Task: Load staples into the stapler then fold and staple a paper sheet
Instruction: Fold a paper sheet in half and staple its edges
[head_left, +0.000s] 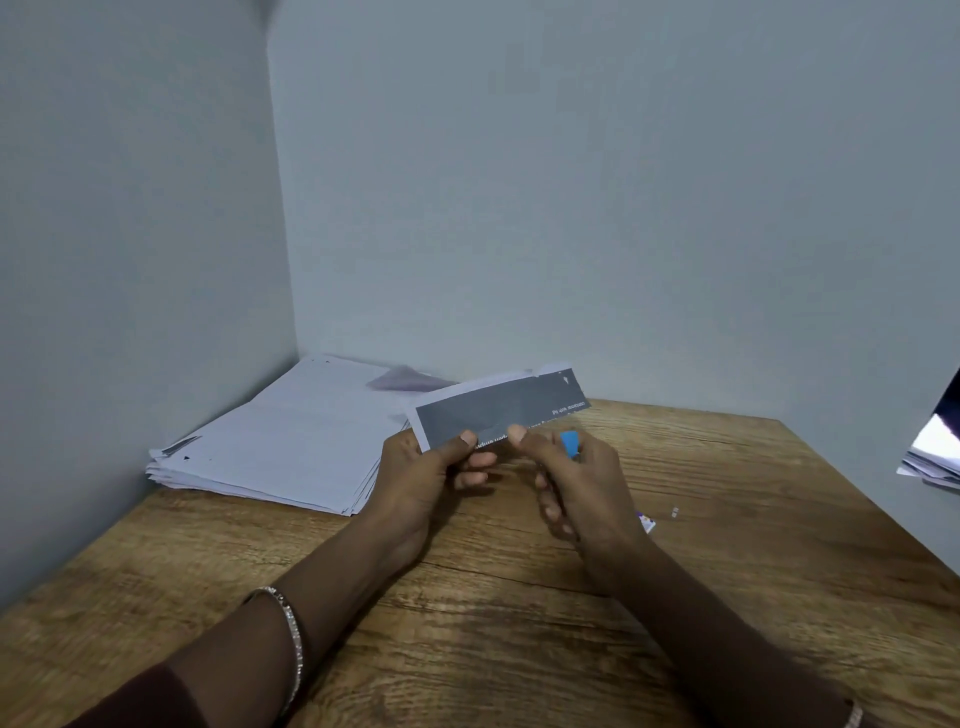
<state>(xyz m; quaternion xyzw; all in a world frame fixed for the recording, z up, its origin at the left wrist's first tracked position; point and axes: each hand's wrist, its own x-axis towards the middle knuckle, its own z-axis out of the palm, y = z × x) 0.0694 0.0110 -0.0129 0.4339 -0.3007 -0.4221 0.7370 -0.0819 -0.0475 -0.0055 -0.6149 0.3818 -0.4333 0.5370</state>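
A folded paper sheet (501, 408), grey-printed with a white edge, is held up above the wooden table (467, 597). My left hand (428, 475) pinches its lower left edge between thumb and fingers. My right hand (576, 483) pinches the lower edge at the middle with its thumb. A small blue stapler (570, 443) shows between the fingers of my right hand; most of it is hidden in the palm.
A thick stack of white sheets (291, 441) lies at the back left against the wall corner. A small staple box (647, 522) and a loose staple strip (675, 512) lie right of my right hand. More papers (932, 457) jut in at the right edge.
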